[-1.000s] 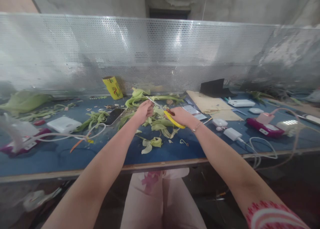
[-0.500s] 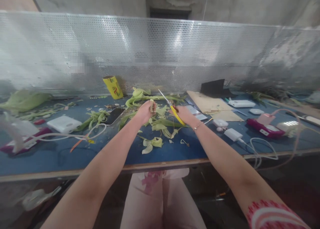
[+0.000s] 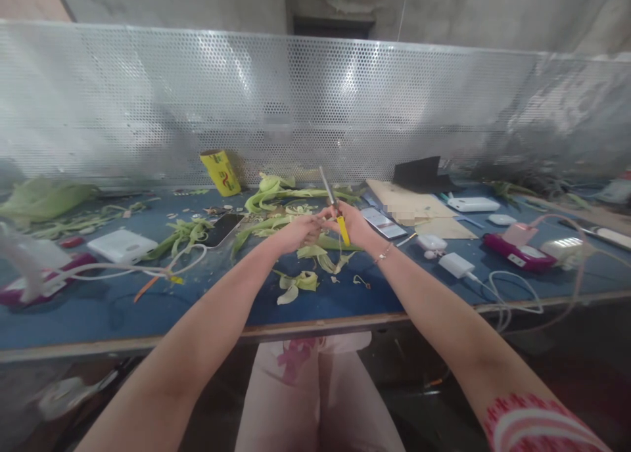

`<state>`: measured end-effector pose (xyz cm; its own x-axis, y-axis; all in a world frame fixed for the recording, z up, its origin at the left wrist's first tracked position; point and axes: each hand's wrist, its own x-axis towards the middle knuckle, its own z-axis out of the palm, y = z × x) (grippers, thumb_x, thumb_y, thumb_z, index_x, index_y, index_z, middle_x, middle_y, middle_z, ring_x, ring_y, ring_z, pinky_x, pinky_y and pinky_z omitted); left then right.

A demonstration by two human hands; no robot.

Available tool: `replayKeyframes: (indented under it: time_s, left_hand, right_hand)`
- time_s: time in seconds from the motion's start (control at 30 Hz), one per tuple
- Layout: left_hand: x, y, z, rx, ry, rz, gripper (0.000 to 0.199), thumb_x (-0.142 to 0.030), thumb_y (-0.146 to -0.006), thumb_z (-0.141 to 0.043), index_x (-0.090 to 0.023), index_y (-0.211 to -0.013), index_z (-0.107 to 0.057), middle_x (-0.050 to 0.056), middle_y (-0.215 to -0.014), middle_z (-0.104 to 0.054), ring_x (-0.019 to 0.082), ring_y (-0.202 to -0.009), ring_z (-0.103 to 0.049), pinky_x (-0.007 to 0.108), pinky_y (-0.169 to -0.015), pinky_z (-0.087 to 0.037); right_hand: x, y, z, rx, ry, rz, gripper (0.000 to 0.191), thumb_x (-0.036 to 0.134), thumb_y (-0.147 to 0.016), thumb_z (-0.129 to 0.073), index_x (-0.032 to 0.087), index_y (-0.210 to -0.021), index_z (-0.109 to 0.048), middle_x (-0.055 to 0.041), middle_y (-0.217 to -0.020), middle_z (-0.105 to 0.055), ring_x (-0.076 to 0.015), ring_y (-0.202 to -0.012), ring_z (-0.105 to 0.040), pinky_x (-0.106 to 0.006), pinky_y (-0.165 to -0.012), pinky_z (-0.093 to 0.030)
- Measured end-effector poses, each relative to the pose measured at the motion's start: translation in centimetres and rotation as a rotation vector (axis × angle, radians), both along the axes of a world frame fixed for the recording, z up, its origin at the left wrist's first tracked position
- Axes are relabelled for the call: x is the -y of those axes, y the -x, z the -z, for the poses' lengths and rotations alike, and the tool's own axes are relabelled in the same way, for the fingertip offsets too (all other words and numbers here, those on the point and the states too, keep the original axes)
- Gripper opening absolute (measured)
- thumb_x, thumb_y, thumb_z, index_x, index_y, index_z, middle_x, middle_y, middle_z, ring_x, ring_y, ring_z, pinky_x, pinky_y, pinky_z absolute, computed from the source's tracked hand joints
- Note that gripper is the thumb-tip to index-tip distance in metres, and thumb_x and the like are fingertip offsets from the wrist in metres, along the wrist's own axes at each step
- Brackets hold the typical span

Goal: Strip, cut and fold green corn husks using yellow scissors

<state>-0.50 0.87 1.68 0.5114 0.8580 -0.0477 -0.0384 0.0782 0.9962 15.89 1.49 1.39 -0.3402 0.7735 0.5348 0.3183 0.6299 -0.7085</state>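
Note:
My right hand point(image 3: 353, 225) is closed around yellow-handled scissors point(image 3: 343, 230), whose metal blades point up and away from me. The fingers of my left hand point(image 3: 300, 234) are pinched together and meet the right hand's fingers just left of the scissors; what they hold is hidden. Below both hands lie pale green leaf pieces point(image 3: 323, 258), and a cut leafy scrap point(image 3: 300, 282) rests nearer the table edge. Beyond the hands, long green stems and leaves point(image 3: 269, 192) are heaped on the blue table point(image 3: 359, 307).
A yellow tube point(image 3: 221, 173) leans by the perforated metal screen point(image 3: 162, 104). Phones point(image 3: 224, 230), white chargers point(image 3: 123, 245), cables and magenta power strips point(image 3: 517, 251) lie on both sides. Brown cardboard point(image 3: 419, 209) is at the right, a green leafy heap point(image 3: 49, 199) far left.
My hands have come together: the left moved right and slightly down, the right moved left. The scissors turned more upright. The pale green piece seen in my left fingers is now hidden.

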Motion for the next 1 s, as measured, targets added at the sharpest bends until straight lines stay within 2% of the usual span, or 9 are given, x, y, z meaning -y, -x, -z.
replayKeyframes:
  time_s: [0.2,0.37,0.53,0.6,0.7,0.83,1.0]
  left_hand:
    - [0.0,0.1,-0.2,0.087,0.087,-0.009,0.013,-0.023,-0.077,-0.061,-0.012,-0.073,-0.054,-0.006,-0.048,-0.032,0.003,-0.039,-0.026,0.017,-0.039,-0.021]
    - [-0.3,-0.2,-0.2,0.230,0.006,-0.148,0.013,-0.023,-0.079,-0.057,-0.011,-0.075,-0.059,0.001,-0.053,-0.052,0.008,-0.046,-0.046,0.020,-0.046,-0.035]
    - [-0.7,-0.6,0.1,0.374,-0.074,-0.211,0.024,-0.036,-0.077,-0.061,-0.012,-0.076,-0.061,0.004,-0.064,-0.061,0.011,-0.059,-0.056,0.025,-0.061,-0.044]
    - [-1.0,-0.8,0.6,0.369,-0.181,-0.260,0.023,-0.035,-0.070,-0.068,-0.014,-0.077,-0.061,0.003,-0.072,-0.063,0.011,-0.066,-0.057,0.024,-0.065,-0.043]
    - [-1.3,-1.2,1.4,0.289,-0.365,-0.336,0.029,-0.031,-0.063,-0.074,-0.016,-0.086,-0.063,0.002,-0.086,-0.065,0.012,-0.078,-0.057,0.024,-0.073,-0.042]
    - [-1.4,-1.4,1.7,0.184,-0.464,-0.390,0.034,-0.037,-0.071,-0.066,-0.019,-0.100,-0.064,0.004,-0.095,-0.066,0.015,-0.091,-0.057,0.027,-0.080,-0.041]
    - [-1.1,-1.5,1.4,0.085,-0.566,-0.451,0.022,-0.035,-0.077,-0.057,-0.018,-0.090,-0.063,0.006,-0.095,-0.065,0.018,-0.098,-0.055,0.027,-0.083,-0.041]
  right_hand:
    - [-0.5,-0.4,0.2,0.030,-0.014,0.065,0.030,0.043,-0.067,-0.065,0.017,-0.074,-0.052,-0.0027,-0.076,-0.063,-0.0146,-0.068,-0.056,-0.029,-0.069,-0.045]
    - [-0.9,-0.1,0.5,-0.145,0.002,0.146,0.034,0.041,-0.063,-0.069,0.020,-0.066,-0.042,-0.0012,-0.072,-0.062,-0.0140,-0.068,-0.057,-0.029,-0.067,-0.045]
    - [-0.9,1.1,0.6,-0.611,0.214,-0.021,0.042,0.036,-0.056,-0.074,0.022,-0.066,-0.036,0.0034,-0.069,-0.057,-0.0104,-0.060,-0.055,-0.024,-0.054,-0.043]
    - [-1.0,1.6,0.8,-0.772,0.297,-0.106,0.044,0.031,-0.053,-0.076,0.022,-0.067,-0.035,0.0051,-0.067,-0.055,-0.0080,-0.055,-0.051,-0.021,-0.049,-0.040]
    - [-1.2,2.0,0.9,-0.922,0.392,-0.178,0.043,0.024,-0.050,-0.076,0.022,-0.064,-0.035,0.0070,-0.061,-0.050,-0.0068,-0.053,-0.049,-0.021,-0.050,-0.041]
    - [-1.1,2.4,1.0,-0.915,0.505,-0.210,0.041,0.024,-0.053,-0.073,0.022,-0.059,-0.033,0.0076,-0.055,-0.044,-0.0065,-0.053,-0.048,-0.021,-0.057,-0.045]
    - [-0.9,2.8,0.9,-0.796,0.559,-0.218,0.036,0.028,-0.055,-0.073,0.022,-0.062,-0.038,0.0059,-0.058,-0.045,-0.0099,-0.059,-0.053,-0.024,-0.063,-0.049]
